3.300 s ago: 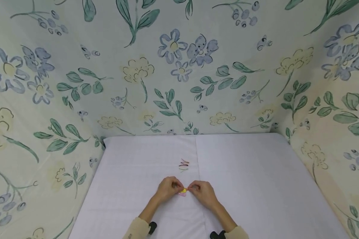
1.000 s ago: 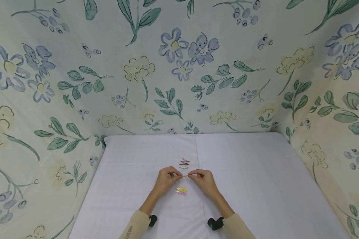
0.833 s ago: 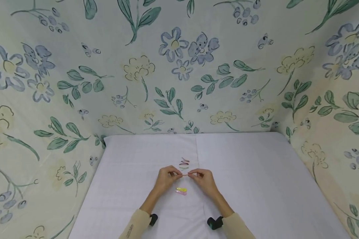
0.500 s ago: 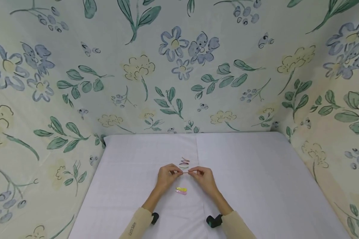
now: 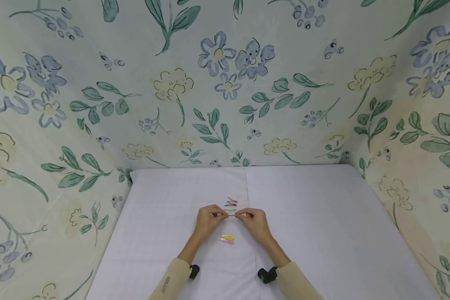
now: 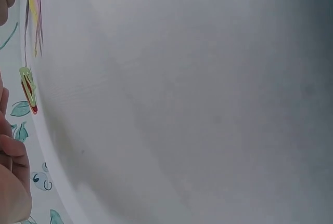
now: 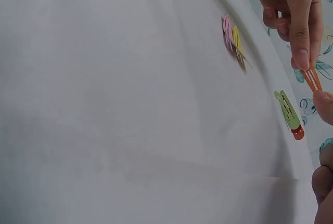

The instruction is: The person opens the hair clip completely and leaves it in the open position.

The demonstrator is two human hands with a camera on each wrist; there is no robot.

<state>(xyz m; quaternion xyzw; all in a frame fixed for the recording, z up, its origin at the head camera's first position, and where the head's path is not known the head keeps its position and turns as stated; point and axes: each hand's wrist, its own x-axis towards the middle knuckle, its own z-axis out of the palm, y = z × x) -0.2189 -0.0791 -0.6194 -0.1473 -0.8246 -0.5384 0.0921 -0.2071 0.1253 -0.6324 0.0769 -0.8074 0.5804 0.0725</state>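
Observation:
Both hands pinch a thin orange snap hair clip [image 7: 311, 79] by its two ends, raised above the cloth. In the head view the left hand [image 5: 207, 221] has the left end and the right hand [image 5: 257, 224] the right end. Just beyond the held clip lies a short row of clips: a green clip [image 7: 287, 110] with a red clip [image 7: 298, 133] partly under it in the right wrist view, and further thin reddish ones [image 5: 231, 203] in the head view. Nearer the body, a yellow clip [image 5: 227, 237] and a pink clip [image 5: 226, 241] lie side by side.
White cloth [image 5: 303, 216] covers the table, with a crease running front to back right of the clips. Floral fabric [image 5: 210, 104] hangs behind and at both sides. Black devices [image 5: 267, 275] are worn at the wrists, below beige sleeves [image 5: 172, 279].
Both hands have moved forward, away from the yellow and pink clips to the row's near side, carrying the orange clip. The yellow and pink clips stay behind, now uncovered.

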